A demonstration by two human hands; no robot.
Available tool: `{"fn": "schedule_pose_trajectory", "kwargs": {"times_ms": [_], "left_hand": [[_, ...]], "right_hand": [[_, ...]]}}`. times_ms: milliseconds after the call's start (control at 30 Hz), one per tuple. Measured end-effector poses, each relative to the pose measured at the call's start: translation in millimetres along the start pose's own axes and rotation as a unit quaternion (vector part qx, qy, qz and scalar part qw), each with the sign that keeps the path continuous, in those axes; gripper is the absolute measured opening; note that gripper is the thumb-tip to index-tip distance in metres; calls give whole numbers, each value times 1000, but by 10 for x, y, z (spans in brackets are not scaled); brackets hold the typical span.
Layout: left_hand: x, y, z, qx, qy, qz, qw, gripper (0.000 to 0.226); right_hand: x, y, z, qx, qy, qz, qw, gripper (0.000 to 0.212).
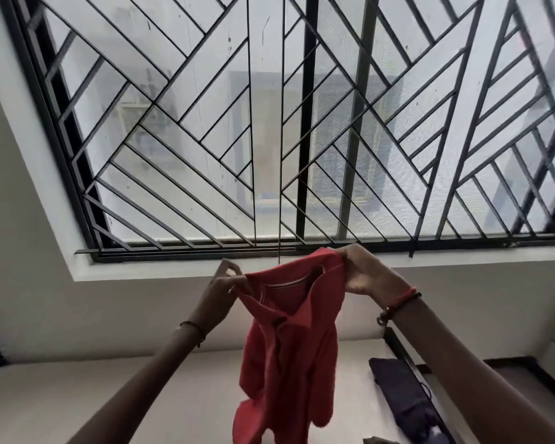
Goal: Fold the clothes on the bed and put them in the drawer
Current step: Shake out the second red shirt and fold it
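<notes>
Above the bed (173, 395), I note the red shirt (289, 341) hanging straight down, long axis upright, collar on top. Left hand (225, 283) pinches one shoulder, right hand (366, 274) grips the other; cloth hangs below and between both

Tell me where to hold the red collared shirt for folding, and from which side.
Probably best: pinch the red collared shirt at both shoulders, coming from outside the collar, as the left hand and right hand do. It hangs freely below, collar between them.
</notes>
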State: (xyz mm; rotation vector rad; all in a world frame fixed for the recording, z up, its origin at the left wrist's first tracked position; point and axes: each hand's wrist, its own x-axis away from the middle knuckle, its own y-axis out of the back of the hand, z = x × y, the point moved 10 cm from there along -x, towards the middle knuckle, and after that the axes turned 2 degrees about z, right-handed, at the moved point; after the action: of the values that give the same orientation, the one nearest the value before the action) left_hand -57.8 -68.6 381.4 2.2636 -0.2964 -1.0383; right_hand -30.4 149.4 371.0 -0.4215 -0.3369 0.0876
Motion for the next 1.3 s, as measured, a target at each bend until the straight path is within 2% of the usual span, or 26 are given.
{"fn": "schedule_pose_trajectory", "kwargs": {"times_ms": [67, 100, 167, 233, 333, 433, 567, 633, 667, 733, 767, 800, 867, 933, 1033, 1100, 1133, 1200, 1300], "left_hand": [[96, -183, 151, 90, 112, 44, 989, 45], [167, -295, 189, 165, 169, 62, 970, 49], [335, -462, 206, 286, 256, 64, 921, 42], [476, -546, 197, 364, 309, 55, 877, 31], [588, -655, 145, 463, 345, 52, 815, 29], [625, -761, 154, 499, 372, 29, 782, 24], [688, -834, 211, 569, 389, -36, 723, 58], [727, -900, 216, 579, 388, -42, 716, 62], [773, -960, 234, 553, 400, -30, 730, 57], [921, -1091, 277, 451, 434, 27, 780, 29], [1023, -1183, 281, 405, 452, 70, 792, 12], [1117, -1275, 275, 386, 467, 103, 789, 5], [1195, -1383, 255, 418, 475, 98, 768, 14], [1152, -1400, 209, 506, 468, 31, 724, 16], [1089, -1394, 226, 644, 463, -78, 604, 24], [1059, -1406, 159, 704, 458, -90, 535, 29], [1036, -1402, 90, 721, 453, -82, 518, 31], [1002, -1407, -50, 717, 457, -52, 523, 39], [1038, -1427, 16, 645, 501, -47, 575, 44]], "right_hand": [[-13, -52, 37, 3, 9, -3, 1000, 31], [-28, -73, 49, 8, 10, -4, 1000, 29], [-49, -119, 59, 22, 14, -4, 1000, 27], [-43, -152, 70, 26, 15, -4, 1000, 30], [-46, -116, 94, 32, 21, -13, 999, 37], [-60, -24, 120, 35, 30, -38, 998, 39], [-64, 105, 168, 25, 43, -65, 997, 34], [-64, 148, 163, 22, 44, -71, 996, 33], [-54, 159, 158, 21, 45, -73, 996, 33], [-46, 172, 165, 14, 53, -74, 996, 40], [-39, 170, 179, 14, 58, -73, 996, 42], [-31, 165, 194, 14, 63, -71, 995, 43], [-16, 167, 209, 12, 67, -70, 995, 41], [1, 192, 222, 23, 70, -79, 994, 36], [17, 217, 212, 25, 67, -81, 994, 33], [18, 257, 183, 23, 67, -88, 994, 31], [16, 274, 175, 19, 69, -91, 993, 31], [14, 278, 152, 9, 68, -95, 993, 33], [3, 207, 117, -4, 66, -85, 994, 33]]}}
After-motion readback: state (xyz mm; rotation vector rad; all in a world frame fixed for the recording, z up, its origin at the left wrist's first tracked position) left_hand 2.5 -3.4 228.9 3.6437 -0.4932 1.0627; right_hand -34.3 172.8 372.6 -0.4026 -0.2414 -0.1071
